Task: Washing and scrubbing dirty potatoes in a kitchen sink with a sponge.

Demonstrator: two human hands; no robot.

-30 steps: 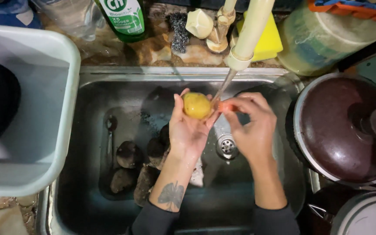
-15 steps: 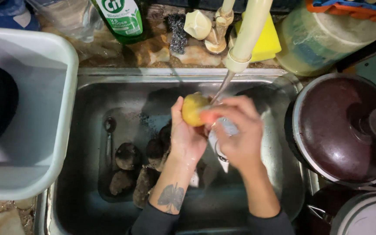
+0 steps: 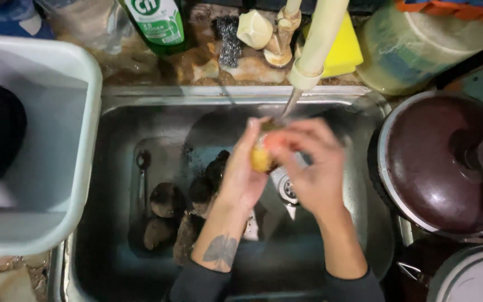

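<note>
Hands meet over the middle of the sink, directly below the tap. Your left hand cups a yellow potato from the left, fingers curled up around it and the thumb raised beside it. Your right hand closes over the same potato from the right, fingers bent across its top and front, so that only a small yellow patch shows between the two hands. Both hands grasp the potato; it is held above the drain, clear of the sink floor. A thin stream of water falls from the tap onto the hands.

Unwashed potatoes, dark and several in number, lie in a heap on the sink floor to the left of your left forearm. A spoon lies flat beside them, further left.

A white tub stands on the counter left of the sink, touching its rim. A dark lid sits on a pot to the right of the sink. Behind the sink stand a green bottle, a yellow sponge just behind the tap, and a plastic container further right.
</note>
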